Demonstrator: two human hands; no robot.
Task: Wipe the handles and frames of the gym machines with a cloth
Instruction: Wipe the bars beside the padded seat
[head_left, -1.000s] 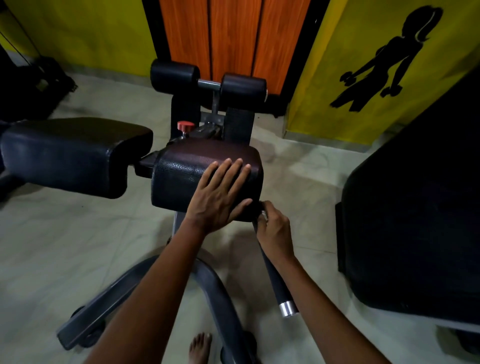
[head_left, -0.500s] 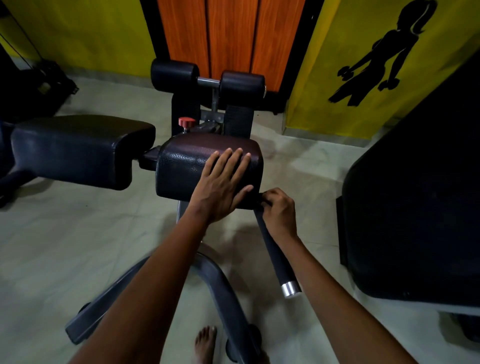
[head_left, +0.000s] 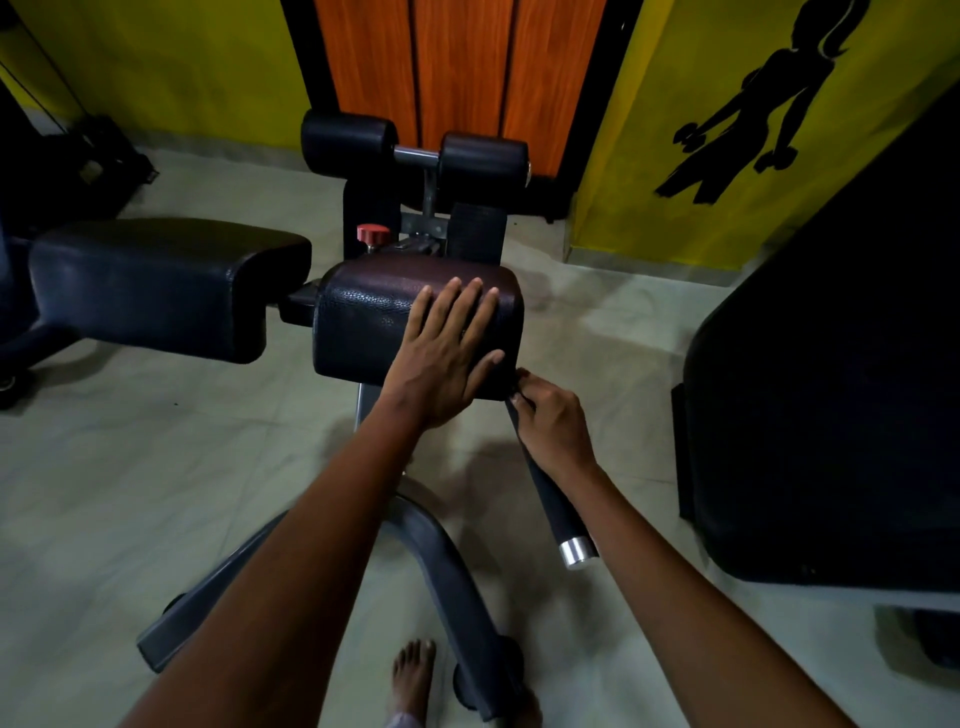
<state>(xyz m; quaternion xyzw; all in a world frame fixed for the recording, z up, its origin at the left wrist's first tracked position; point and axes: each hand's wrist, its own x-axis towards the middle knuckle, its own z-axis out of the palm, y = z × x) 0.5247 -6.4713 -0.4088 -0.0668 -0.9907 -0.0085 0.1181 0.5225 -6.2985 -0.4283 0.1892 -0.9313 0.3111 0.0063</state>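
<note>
Since the frame half a second back I see little change: my left hand (head_left: 441, 358) still lies flat, fingers straight, on the dark textured leather pad (head_left: 374, 317) at centre frame, and my right hand (head_left: 553, 415) has stayed curled at the top of the black foam-covered handle (head_left: 553, 499), just under the pad's lower right corner. Its fingertips pinch something dark there; I cannot tell whether that is the cloth. The handle slants down to the right and ends in a silver metal cap (head_left: 576, 552).

To the left sits a longer black padded seat (head_left: 156, 280), apart from the pad. Behind it are a small red knob (head_left: 372, 234) and two black roller pads (head_left: 415, 143) on a steel bar. The grey curved steel frame (head_left: 441, 561) runs down to the pale tiled floor (head_left: 130, 467), beside my bare foot (head_left: 413, 675). A large black padded block (head_left: 831, 389) fills the right. A black figure silhouette (head_left: 748, 98) marks the yellow wall at upper right; no writing is readable.
</note>
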